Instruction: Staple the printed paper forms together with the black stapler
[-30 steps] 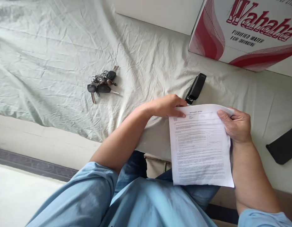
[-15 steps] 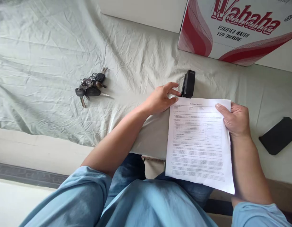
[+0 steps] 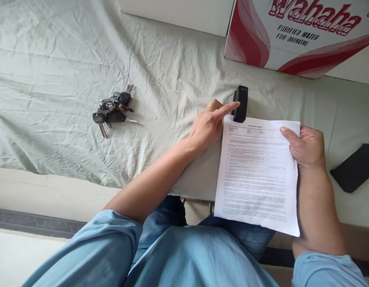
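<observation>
My right hand grips the right edge of a printed sheet of paper, held over the bed's edge and my lap. My left hand has its fingers spread, and its index fingertip touches the left side of a small black stapler lying on the sheet just above the paper's top edge. The hand wears a gold ring. It holds nothing.
A bunch of keys lies on the wrinkled pale green sheet to the left. A red and white Wahaha water carton stands at the back right. A black phone lies at the right edge.
My left hand let go of the paper's top corner and reached up to the stapler. The paper now hangs from my right hand alone.
</observation>
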A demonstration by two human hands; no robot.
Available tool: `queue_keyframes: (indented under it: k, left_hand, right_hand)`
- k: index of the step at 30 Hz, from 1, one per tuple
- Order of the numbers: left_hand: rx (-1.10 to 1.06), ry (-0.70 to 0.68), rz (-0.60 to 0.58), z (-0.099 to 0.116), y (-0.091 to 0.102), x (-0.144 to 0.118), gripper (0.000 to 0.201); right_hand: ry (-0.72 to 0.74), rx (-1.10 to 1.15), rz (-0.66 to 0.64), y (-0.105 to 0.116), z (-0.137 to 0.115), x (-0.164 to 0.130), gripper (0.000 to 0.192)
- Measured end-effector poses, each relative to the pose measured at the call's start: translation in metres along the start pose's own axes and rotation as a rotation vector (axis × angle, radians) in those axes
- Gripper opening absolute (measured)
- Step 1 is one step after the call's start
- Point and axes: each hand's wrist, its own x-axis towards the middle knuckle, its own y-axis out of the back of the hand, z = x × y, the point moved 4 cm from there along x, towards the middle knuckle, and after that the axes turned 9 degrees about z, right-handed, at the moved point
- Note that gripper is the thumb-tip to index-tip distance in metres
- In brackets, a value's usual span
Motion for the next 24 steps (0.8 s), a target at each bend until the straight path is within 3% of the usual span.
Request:
queue_keyframes:
  k: [3, 11, 15, 18, 21, 23, 24]
  left_hand:
    - [-0.007, -0.070, -0.045, -0.002, -0.002, -0.003, 0.048]
    - [0.072, -0.073, -0.094, -0.003, -0.009, -0.010, 0.049]
    - [-0.056, -0.117, -0.060, -0.007, -0.010, -0.007, 0.046]
    - [-0.194, -0.135, -0.032, -0.010, -0.007, -0.003, 0.046]
    - [-0.296, -0.038, 0.023, -0.014, -0.002, 0.002, 0.045]
    - [-0.364, 0.071, 0.062, -0.016, 0.003, 0.005, 0.034]
    - [-0.403, 0.123, 0.065, -0.015, 0.005, 0.006, 0.039]
  right_hand:
    - [-0.013, -0.011, 0.001, 0.001, 0.001, 0.000, 0.038]
    - [-0.032, 0.004, -0.006, 0.000, -0.004, -0.001, 0.046]
    - [-0.078, 0.102, -0.071, -0.003, -0.014, -0.007, 0.054]
    - [-0.131, 0.213, -0.188, -0.003, -0.019, -0.015, 0.056]
    - [-0.176, 0.288, -0.258, 0.002, -0.016, -0.020, 0.051]
    - [-0.151, 0.361, -0.185, 0.007, -0.010, -0.017, 0.051]
    - [-0.129, 0.404, -0.126, 0.010, -0.007, -0.014, 0.053]
